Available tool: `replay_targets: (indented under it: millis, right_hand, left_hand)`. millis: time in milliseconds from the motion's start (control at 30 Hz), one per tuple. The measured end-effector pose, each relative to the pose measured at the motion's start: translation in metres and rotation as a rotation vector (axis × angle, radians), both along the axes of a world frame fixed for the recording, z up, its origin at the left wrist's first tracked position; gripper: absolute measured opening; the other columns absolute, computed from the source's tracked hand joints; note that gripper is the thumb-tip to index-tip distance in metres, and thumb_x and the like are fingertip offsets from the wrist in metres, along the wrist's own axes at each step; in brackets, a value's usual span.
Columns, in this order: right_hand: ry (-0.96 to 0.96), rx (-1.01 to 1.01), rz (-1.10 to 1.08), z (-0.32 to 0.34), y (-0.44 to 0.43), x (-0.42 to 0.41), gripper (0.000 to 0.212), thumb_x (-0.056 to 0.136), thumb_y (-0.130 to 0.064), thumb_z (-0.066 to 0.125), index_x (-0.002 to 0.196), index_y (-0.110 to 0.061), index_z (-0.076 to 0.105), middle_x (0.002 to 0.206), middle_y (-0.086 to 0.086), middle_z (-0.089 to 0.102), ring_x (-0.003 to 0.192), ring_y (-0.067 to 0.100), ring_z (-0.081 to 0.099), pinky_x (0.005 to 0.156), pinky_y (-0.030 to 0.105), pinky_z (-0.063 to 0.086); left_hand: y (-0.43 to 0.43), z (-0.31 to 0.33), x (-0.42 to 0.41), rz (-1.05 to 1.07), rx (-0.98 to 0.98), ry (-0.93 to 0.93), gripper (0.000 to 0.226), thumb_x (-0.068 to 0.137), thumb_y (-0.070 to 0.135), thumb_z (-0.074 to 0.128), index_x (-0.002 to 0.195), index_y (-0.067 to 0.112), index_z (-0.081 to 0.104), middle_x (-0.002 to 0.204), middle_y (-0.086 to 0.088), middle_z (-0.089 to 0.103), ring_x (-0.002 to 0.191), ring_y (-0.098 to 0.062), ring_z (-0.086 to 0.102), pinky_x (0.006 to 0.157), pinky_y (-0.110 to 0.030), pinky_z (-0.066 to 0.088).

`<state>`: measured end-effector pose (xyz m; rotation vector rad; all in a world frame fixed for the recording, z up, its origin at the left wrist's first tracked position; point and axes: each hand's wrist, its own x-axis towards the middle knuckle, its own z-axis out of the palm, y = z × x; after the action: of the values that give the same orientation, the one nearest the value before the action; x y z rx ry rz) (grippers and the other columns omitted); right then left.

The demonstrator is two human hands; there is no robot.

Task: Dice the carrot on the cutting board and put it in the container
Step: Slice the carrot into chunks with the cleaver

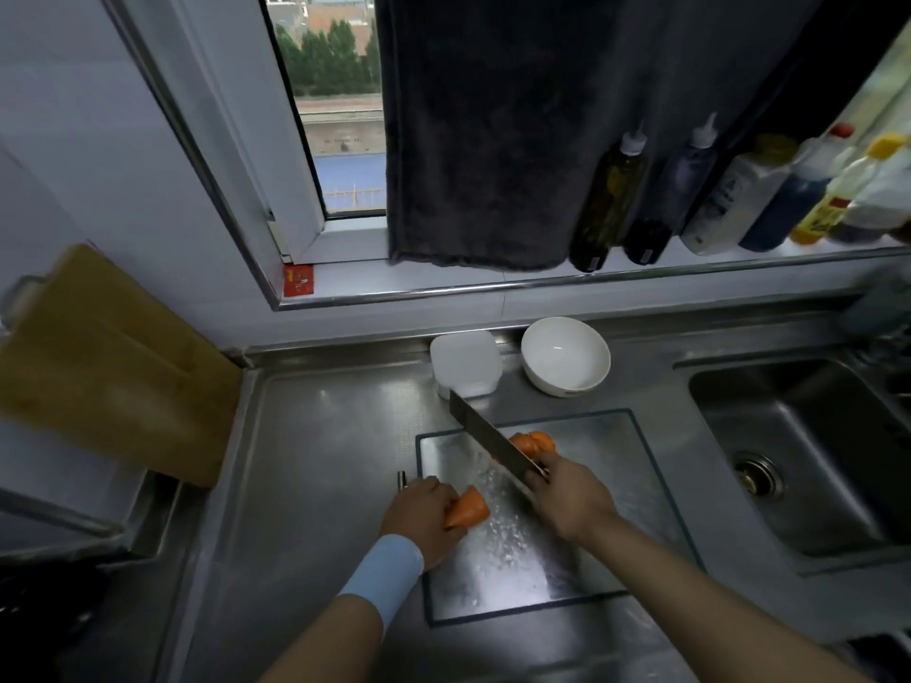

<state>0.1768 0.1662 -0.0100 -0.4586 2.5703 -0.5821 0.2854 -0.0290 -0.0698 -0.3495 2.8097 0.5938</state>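
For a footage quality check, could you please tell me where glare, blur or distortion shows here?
Head view: glare whitens the wet board; wide-angle distortion bows the sill; the bottles at far right are blurred; knife and carrot read clearly.

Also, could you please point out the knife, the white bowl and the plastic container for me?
knife (485, 436), head view, middle of the blade.
white bowl (552, 382), head view, outer wall facing the camera.
plastic container (475, 386), head view, near side wall.
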Motion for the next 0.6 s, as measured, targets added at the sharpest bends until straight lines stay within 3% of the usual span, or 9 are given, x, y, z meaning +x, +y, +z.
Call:
replay_targets:
  millis: [100, 200, 333, 467, 600]
  right_hand:
    - [0.021, -0.023, -0.007, 0.007, 0.013, -0.003, 0.024, 0.097, -0.046, 0.049, 0.117, -0.036, 0.058, 0.096, -0.004, 0.069, 0.087, 0.019, 0.064, 0.069, 0.03, 0.046]
    - [0.024, -0.015, 0.026, 0.011, 0.03, -0.003, 0.011, 0.094, -0.051, 0.05, 0.097, -0.041, 0.055, 0.087, -0.011, 0.065, 0.085, 0.017, 0.063, 0.065, 0.028, 0.041]
    - [0.046, 0.056, 0.068, 0.008, 0.051, 0.002, 0.023, 0.094, -0.051, 0.047, 0.102, -0.036, 0.062, 0.091, -0.01, 0.069, 0.085, 0.015, 0.064, 0.072, 0.029, 0.05]
    - [-0.005, 0.053, 0.121, 0.004, 0.066, 0.006, 0.027, 0.095, -0.047, 0.046, 0.098, -0.031, 0.068, 0.091, -0.006, 0.071, 0.081, 0.015, 0.064, 0.077, 0.034, 0.054]
    - [-0.011, 0.079, 0.199, -0.005, 0.071, 0.008, 0.035, 0.097, -0.05, 0.04, 0.09, -0.027, 0.066, 0.086, -0.005, 0.069, 0.081, 0.017, 0.063, 0.074, 0.033, 0.052]
  left_hand:
    - [0.019, 0.0, -0.008, -0.006, 0.1, -0.008, 0.043, 0.079, 0.048, 0.063, 0.118, 0.031, 0.055, 0.111, 0.008, 0.051, 0.106, -0.014, 0.049, 0.09, -0.027, 0.043]
    - [0.041, 0.0, -0.016, -0.004, 0.159, -0.002, 0.045, 0.08, 0.05, 0.062, 0.122, 0.033, 0.053, 0.117, 0.009, 0.05, 0.108, -0.015, 0.052, 0.094, -0.029, 0.044]
    - [0.064, 0.002, -0.019, 0.046, 0.187, 0.012, 0.049, 0.081, 0.053, 0.058, 0.127, 0.037, 0.051, 0.128, 0.008, 0.049, 0.113, -0.015, 0.052, 0.096, -0.025, 0.042]
    - [0.08, 0.006, -0.012, 0.097, 0.143, -0.012, 0.049, 0.079, 0.059, 0.057, 0.119, 0.032, 0.053, 0.117, 0.006, 0.054, 0.107, -0.014, 0.053, 0.092, -0.027, 0.045]
    - [0.092, 0.006, -0.004, 0.176, 0.2, 0.145, 0.05, 0.079, 0.069, 0.05, 0.118, 0.039, 0.046, 0.117, 0.013, 0.048, 0.103, -0.01, 0.053, 0.09, -0.028, 0.048]
